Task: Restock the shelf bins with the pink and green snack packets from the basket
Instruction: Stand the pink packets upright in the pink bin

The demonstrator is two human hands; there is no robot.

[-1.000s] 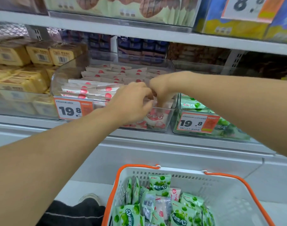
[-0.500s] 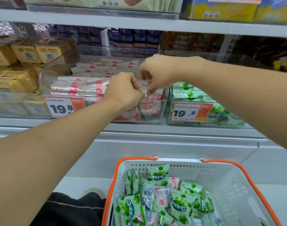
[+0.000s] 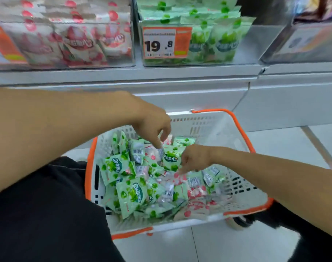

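Below the bins (image 3: 137,61), both hands have dropped into the basket (image 3: 199,127): left hand (image 3: 154,125) and right hand (image 3: 193,159) now pinch among packets (image 3: 131,193), fingers narrow, starting another pick.

The person has 2 bare arms with no sleeves showing on them. The left hand (image 3: 154,125) has no ring or watch that can be seen. The right hand (image 3: 194,159) has a thin shiny ring (image 3: 187,161) on 1 finger. Both wrists are bare. The legs are covered by black trousers (image 3: 44,214), and the cloth looks soft and plain. A dark shoe with a pale sole (image 3: 237,222) peeks out on the right side.
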